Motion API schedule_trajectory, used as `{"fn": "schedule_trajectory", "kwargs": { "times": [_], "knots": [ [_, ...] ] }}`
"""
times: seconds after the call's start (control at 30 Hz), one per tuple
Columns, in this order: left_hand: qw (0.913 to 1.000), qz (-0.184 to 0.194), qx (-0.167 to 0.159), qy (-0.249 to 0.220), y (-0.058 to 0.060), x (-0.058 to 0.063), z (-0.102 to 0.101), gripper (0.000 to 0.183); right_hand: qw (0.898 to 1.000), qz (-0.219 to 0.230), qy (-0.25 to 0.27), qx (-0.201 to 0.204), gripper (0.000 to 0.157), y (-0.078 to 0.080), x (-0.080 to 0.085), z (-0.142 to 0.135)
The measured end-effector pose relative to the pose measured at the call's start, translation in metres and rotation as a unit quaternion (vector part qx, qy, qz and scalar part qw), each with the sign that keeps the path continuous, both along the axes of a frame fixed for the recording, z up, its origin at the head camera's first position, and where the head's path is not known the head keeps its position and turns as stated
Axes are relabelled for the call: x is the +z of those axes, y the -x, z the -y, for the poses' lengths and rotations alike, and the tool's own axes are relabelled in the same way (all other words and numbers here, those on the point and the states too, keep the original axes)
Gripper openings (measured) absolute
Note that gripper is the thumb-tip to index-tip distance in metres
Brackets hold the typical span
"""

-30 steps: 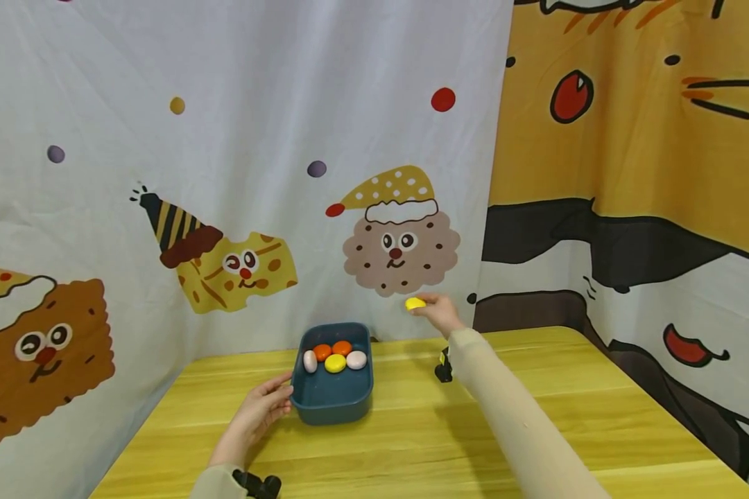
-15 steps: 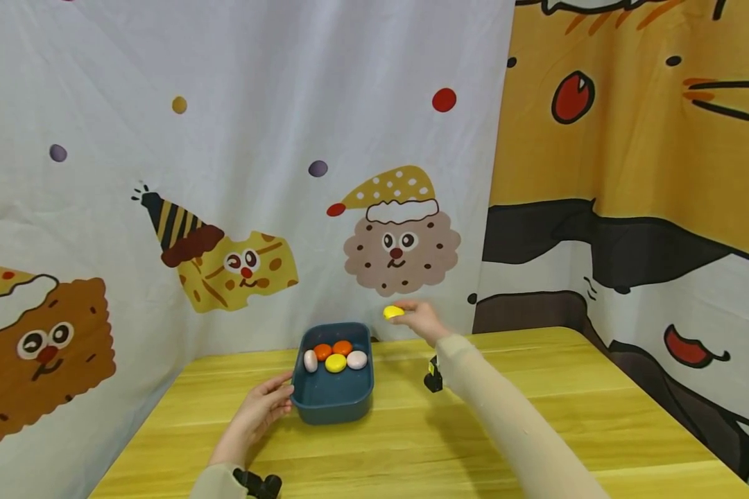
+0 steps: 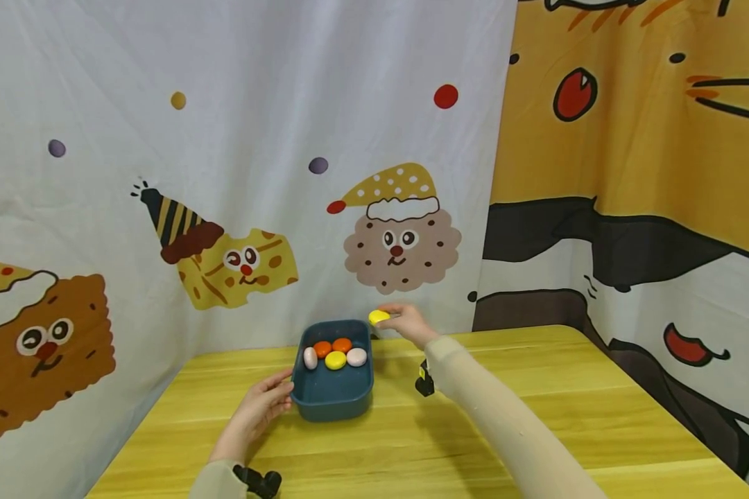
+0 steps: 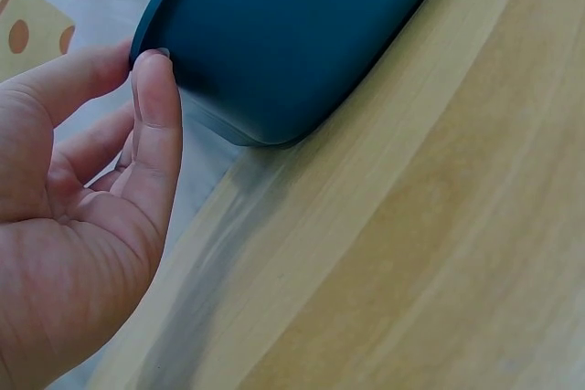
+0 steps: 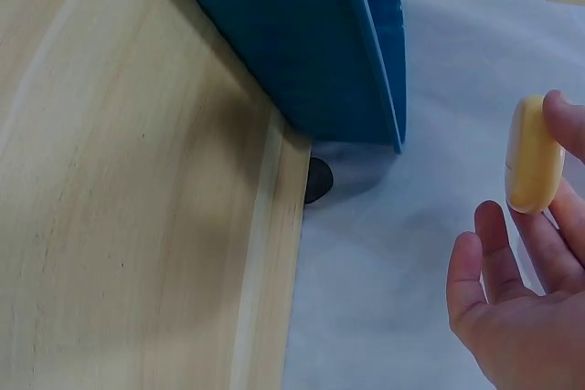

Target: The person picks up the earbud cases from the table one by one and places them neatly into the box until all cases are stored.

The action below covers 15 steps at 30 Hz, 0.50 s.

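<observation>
A dark blue plastic bin (image 3: pixel 333 410) stands on the table, holding several smooth oval pieces: two orange ones, a yellow oval piece (image 3: pixel 335 360) and two pale pink ones. At the bin's left rim my left hand (image 3: pixel 261 409) pinches the edge between thumb and fingers, also clear in the left wrist view. Just beyond the bin's far right corner, raised above the table, my right hand (image 3: pixel 410 324) pinches another yellow oval piece (image 5: pixel 533 154) between thumb and fingers. In the right wrist view, its other fingers stand free of the piece.
The wooden table (image 3: pixel 505 430) extends around the bin and ends at its back edge near a printed cloth (image 3: pixel 243 138). In the right wrist view a small dark round thing (image 5: pixel 319 180) shows at the table's back edge.
My right hand has moved left and slightly down with the yellow oval piece, from over the table's right part to beside the bin. My left hand and the bin have kept their places.
</observation>
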<state>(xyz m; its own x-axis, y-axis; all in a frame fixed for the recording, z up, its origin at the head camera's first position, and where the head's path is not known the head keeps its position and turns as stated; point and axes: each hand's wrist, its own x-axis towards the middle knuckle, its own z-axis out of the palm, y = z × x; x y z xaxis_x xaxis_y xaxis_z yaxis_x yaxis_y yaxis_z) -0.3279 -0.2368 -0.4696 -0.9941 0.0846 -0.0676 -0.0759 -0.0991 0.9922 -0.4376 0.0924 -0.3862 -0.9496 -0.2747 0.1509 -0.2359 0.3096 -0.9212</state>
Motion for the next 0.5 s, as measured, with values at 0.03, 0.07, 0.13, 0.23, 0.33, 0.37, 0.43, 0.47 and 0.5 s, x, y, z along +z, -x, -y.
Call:
{"fn": "schedule_trajectory", "kwargs": {
  "times": [0.03,0.07,0.13,0.23,0.33,0.37,0.43,0.47,0.5],
  "knots": [
    [1.0,0.001,0.0,-0.001,0.0,0.0,0.0,0.057,1.0,0.0,-0.002,0.002,0.057,0.0,0.0,0.001],
    [1.0,0.001,0.001,-0.001,0.0,0.0,0.0,0.057,1.0,-0.002,-0.005,0.004,0.057,0.0,0.0,0.001],
    [1.0,0.001,0.001,-0.001,0.0,0.0,0.0,0.057,1.0,-0.009,-0.013,0.005,0.057,-0.001,-0.001,0.003],
    [1.0,0.001,-0.002,0.0,0.0,0.001,0.0,0.057,1.0,-0.008,-0.017,0.004,0.057,-0.001,-0.002,0.005],
    [1.0,0.0,-0.007,-0.001,0.0,0.001,0.0,0.057,1.0,-0.004,-0.018,0.006,0.057,-0.002,-0.004,0.007],
    [1.0,0.0,-0.008,-0.002,0.0,0.001,0.001,0.057,1.0,-0.004,-0.016,0.009,0.056,-0.002,-0.005,0.008],
    [0.9999,0.001,-0.009,-0.004,0.0,0.001,0.001,0.057,1.0,-0.006,-0.017,0.013,0.055,-0.003,-0.005,0.01],
    [0.9999,0.001,-0.009,-0.005,-0.001,0.001,0.001,0.057,1.0,-0.006,-0.018,0.015,0.054,-0.004,-0.006,0.011],
    [1.0,0.001,-0.009,-0.005,-0.001,0.001,0.001,0.057,1.0,-0.005,-0.019,0.018,0.053,-0.004,-0.006,0.011]
  ]
}}
